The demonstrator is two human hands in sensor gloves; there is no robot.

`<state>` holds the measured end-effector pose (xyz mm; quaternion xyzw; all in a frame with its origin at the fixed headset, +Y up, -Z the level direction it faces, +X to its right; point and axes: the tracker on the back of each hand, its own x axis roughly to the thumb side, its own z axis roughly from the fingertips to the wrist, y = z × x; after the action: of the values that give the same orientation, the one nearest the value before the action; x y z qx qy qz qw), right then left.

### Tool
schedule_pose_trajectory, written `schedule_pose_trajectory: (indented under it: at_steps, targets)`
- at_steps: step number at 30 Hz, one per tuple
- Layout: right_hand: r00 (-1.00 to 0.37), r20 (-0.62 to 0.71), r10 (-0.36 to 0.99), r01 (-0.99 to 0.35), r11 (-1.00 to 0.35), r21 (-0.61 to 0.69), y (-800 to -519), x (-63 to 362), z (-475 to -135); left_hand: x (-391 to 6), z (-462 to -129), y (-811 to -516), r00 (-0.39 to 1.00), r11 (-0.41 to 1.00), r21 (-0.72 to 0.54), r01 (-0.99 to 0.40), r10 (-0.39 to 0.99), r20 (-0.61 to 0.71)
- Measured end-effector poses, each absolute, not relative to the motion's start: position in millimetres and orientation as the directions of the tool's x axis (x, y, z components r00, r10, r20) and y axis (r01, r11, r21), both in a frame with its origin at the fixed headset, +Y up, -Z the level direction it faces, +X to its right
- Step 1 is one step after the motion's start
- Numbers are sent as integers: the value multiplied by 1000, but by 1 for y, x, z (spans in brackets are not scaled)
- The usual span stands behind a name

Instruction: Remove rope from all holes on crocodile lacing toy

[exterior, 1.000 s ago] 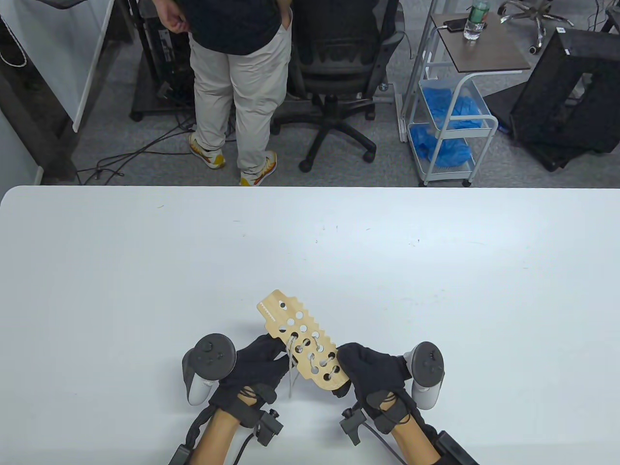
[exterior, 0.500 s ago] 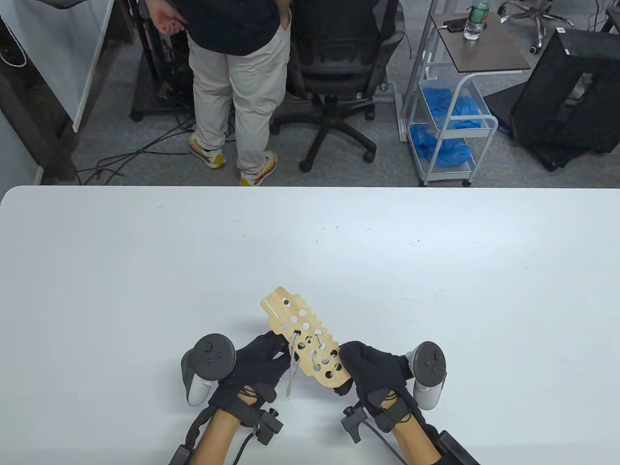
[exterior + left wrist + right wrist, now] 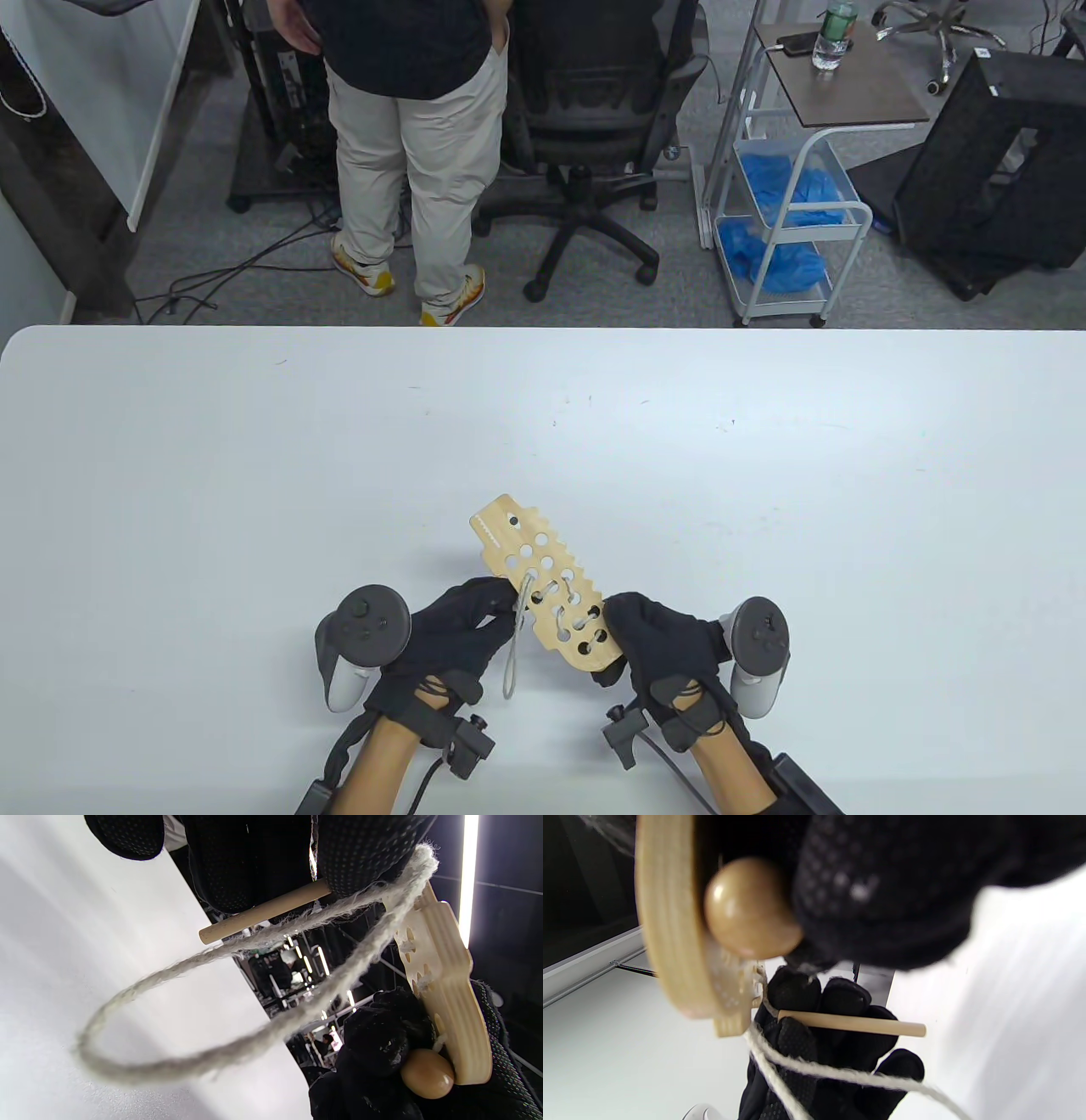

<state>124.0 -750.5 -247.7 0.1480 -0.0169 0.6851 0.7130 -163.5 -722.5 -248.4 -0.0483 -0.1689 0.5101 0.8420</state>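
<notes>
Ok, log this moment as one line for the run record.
left hand: pinches wooden needle | right hand: grips crocodile board | rope: loop hanging, laced through lower holes | bead: under board

Pale tan plywood crocodile lacing board (image 3: 543,586), dotted w/ round holes. Off-white fuzzy twisted rope (image 3: 512,658); light wood dowel tip (image 3: 263,913); glossy tan wooden bead (image 3: 426,1073). Both hands, left hand (image 3: 454,632) & right hand (image 3: 666,649), in black dot-textured gloves. Plain white surface (image 3: 254,475).

1. You are looking down from above at the table (image 3: 254,467).
2. Both wrist cameras are peering up, close in, sharing the wooden toy (image 3: 449,984) and rope (image 3: 814,1065).
</notes>
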Motion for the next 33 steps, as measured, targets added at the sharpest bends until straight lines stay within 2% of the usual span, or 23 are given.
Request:
schedule_pose_trajectory:
  at_steps: [33]
  targets:
    - [60, 176, 983, -997, 49, 67, -757, 145, -253, -176, -248, -716, 436, 469, -164, -868, 877, 201]
